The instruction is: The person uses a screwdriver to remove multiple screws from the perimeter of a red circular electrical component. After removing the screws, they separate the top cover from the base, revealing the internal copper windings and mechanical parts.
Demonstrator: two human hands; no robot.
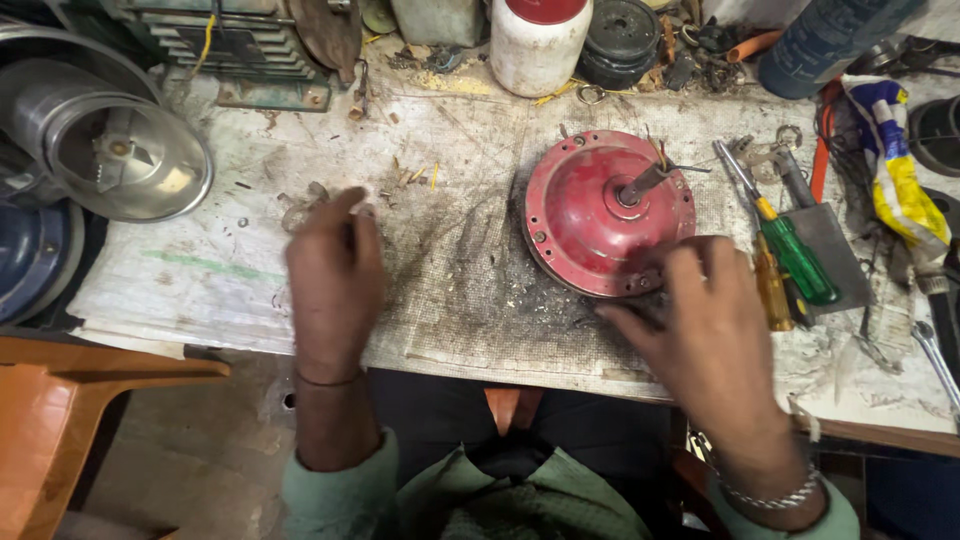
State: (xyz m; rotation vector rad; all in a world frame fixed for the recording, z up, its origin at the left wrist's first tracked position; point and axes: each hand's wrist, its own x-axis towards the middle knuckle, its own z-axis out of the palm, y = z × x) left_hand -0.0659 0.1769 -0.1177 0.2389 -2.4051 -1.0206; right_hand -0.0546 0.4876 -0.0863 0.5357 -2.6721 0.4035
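Right hand rests at the near rim of a red round motor cover, fingers spread apart and touching its lower right edge, not clamped round it. The cover lies dome up on the bench mat, right of the mat's centre, with a dark shaft sticking up from its middle and thin wires beside the shaft. Left hand hovers over the mat's left half, well apart from the cover, fingers close together and curled down; whether the tips pinch a small pale part just beyond them cannot be told. Just right of the cover lie a green-handled screwdriver, a yellow-handled one and a grey metal plate, with pliers above them. A striped cloth lies at the right edge. At the far edge stand a white jar with a red lid and a black round part. A shiny steel bowl with a blade sits at the far left corner. An orange chair shows at lower left, below the bench.
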